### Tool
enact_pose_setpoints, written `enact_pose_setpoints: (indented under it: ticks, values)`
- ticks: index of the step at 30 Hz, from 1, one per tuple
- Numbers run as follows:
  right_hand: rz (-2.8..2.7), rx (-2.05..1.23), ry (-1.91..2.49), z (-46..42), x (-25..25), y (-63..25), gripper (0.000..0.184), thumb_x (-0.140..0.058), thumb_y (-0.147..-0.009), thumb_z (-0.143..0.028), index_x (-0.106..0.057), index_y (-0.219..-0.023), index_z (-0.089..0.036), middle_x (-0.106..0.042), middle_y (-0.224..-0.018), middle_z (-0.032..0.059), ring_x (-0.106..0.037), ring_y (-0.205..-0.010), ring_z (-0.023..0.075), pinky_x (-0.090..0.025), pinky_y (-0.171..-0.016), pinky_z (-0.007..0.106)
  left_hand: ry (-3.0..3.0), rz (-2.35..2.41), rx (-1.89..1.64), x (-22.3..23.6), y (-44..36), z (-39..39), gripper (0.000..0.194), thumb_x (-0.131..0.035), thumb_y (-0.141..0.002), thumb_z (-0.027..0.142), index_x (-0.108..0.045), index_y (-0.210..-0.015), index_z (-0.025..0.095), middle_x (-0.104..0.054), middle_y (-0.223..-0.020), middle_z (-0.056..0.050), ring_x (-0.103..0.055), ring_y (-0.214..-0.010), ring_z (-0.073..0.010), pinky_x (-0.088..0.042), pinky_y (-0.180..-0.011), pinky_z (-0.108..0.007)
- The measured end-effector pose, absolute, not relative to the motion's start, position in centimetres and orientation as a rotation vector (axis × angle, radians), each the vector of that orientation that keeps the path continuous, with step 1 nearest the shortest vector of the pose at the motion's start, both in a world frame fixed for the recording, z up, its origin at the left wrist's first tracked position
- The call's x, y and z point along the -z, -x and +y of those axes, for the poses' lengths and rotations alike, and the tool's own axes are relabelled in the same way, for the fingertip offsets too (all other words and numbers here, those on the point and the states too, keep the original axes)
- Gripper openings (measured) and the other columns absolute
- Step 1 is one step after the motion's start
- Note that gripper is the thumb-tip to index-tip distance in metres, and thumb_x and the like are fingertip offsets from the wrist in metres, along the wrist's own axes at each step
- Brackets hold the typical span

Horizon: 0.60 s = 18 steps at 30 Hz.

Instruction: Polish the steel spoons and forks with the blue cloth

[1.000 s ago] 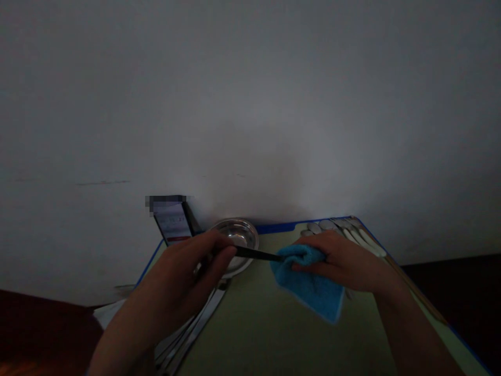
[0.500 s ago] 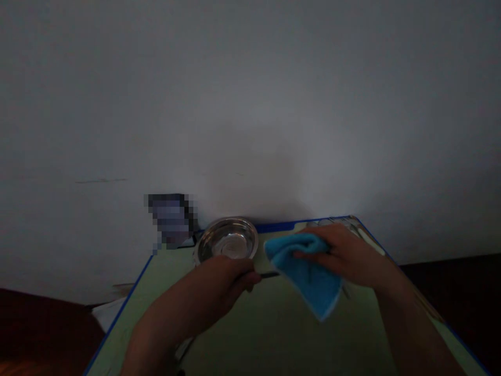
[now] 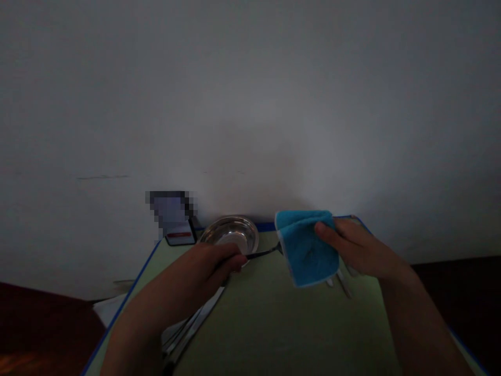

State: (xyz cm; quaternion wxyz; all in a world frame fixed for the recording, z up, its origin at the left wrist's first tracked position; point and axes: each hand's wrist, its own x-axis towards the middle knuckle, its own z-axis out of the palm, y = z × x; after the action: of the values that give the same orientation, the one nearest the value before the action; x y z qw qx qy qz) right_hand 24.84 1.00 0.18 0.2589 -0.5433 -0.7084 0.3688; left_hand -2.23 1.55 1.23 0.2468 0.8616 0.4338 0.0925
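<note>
My left hand (image 3: pixel 221 261) is closed round the handle of a thin metal piece of cutlery (image 3: pixel 262 254), which points to the right. Its far end widens and goes behind a blue cloth (image 3: pixel 309 256), so I cannot tell whether it is a fork or a spoon. The thumb of my right hand (image 3: pixel 348 240) presses on the front of the cloth, with the other fingers mostly behind it. The cloth hangs spread out over the table. Behind my left hand stands a shiny metal bowl (image 3: pixel 230 225), partly covered by that hand.
A phone (image 3: pixel 180 235) leans by the wall at the table's back left corner. Long metal utensils (image 3: pixel 195 324) lie beside my left forearm. More cutlery (image 3: pixel 343 284) lies beneath my right hand. The green table (image 3: pixel 274 334) has a blue edge and meets the wall.
My left hand has moved left and slightly up with the cutlery, showing more of it. The cloth has risen and opened flatter, with my right hand shifting slightly right.
</note>
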Motion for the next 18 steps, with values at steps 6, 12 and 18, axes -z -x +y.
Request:
enact_pose_setpoints:
  ticks: [6,12,18]
  values:
    - [-2.212,-0.89,1.365,1.4,0.5,-22.2,0.034,-0.043,-0.085,-0.048,-0.056,-0.077,-0.018,-0.06,-0.071,-0.0001,-0.054,-0.062,0.0119,-0.04,-0.055,0.024,-2.444,1.187,-0.209,-1.4,1.1,1.3,0.031,-0.034,-0.09,0.034,-0.054,-0.073,0.017,-0.057,-0.068,0.0,-0.051,-0.061,-0.0116,-0.035,-0.055,-0.022]
    - [-2.282,-0.825,1.384,1.8,0.8,-22.2,0.025,-0.059,-0.075,-0.044,-0.061,-0.077,-0.019,-0.062,-0.072,-0.0011,-0.056,-0.066,0.0132,-0.038,-0.058,0.025,-2.501,1.241,-0.13,-1.3,0.3,1.2,0.034,-0.033,-0.09,0.036,-0.055,-0.072,0.018,-0.058,-0.066,0.0,-0.052,-0.06,-0.0129,-0.034,-0.054,-0.023]
    - [-2.108,-0.795,1.404,1.7,0.3,-22.8,0.021,-0.059,-0.076,-0.039,-0.062,-0.075,-0.019,-0.062,-0.067,-0.0019,-0.056,-0.059,0.0121,-0.039,-0.053,0.023,-2.531,1.275,-0.254,-1.5,0.2,1.2,0.03,-0.034,-0.09,0.034,-0.056,-0.077,0.018,-0.06,-0.072,-0.001,-0.054,-0.063,-0.0138,-0.035,-0.056,-0.024]
